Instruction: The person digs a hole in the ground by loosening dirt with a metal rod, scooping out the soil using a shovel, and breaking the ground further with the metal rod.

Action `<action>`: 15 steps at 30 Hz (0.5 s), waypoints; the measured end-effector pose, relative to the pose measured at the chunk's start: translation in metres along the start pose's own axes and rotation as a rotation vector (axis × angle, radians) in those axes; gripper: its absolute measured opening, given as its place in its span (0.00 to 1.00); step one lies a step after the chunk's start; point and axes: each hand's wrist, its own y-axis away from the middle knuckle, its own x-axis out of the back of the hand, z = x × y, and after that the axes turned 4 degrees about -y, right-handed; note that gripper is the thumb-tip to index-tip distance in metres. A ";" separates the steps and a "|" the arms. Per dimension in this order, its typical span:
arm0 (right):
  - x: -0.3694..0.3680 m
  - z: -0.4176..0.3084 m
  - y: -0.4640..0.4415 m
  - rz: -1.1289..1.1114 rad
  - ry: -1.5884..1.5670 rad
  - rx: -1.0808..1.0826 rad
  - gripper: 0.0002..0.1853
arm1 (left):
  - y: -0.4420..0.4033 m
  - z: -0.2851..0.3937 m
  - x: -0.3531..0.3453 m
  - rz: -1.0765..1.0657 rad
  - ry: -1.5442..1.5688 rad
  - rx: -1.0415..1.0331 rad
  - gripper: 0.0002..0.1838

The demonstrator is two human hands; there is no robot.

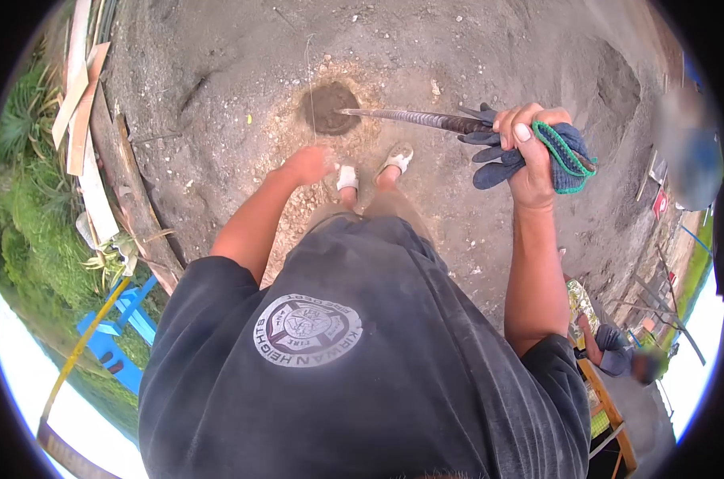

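My right hand is closed around a ribbed steel bar, with a dark blue work glove with green edging bunched in the same grip. The bar slants down to the left, and its far end reaches into a round hole in the ground. Lower left of the hole, above my feet, is my left hand; motion smears its fingers, so their state is unclear. A thin pale string runs across the hole down toward that hand; whether they touch I cannot tell.
Wooden boards and a log lie along the left edge beside green plants. A blue frame stands lower left. Another person is low on the right, near a wooden frame. A shallow pit lies upper right.
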 end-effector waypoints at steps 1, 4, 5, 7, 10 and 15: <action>0.004 0.001 -0.001 -0.030 -0.030 -0.007 0.10 | 0.008 -0.025 -0.011 -0.005 0.020 0.051 0.36; 0.007 0.006 -0.006 -0.046 -0.067 -0.008 0.11 | 0.037 -0.120 -0.074 -0.005 -0.007 0.306 0.34; 0.006 0.004 -0.009 -0.048 -0.016 -0.020 0.12 | 0.049 -0.149 -0.093 -0.088 -0.080 0.374 0.34; 0.010 0.006 -0.016 -0.059 0.029 -0.025 0.12 | 0.064 -0.161 -0.100 -0.196 -0.170 0.460 0.35; 0.012 0.009 -0.023 -0.082 0.030 -0.022 0.14 | 0.071 -0.123 -0.085 -0.175 -0.098 0.435 0.36; -0.003 -0.001 0.001 -0.167 0.063 0.025 0.14 | -0.003 0.049 -0.014 0.309 0.237 -0.068 0.39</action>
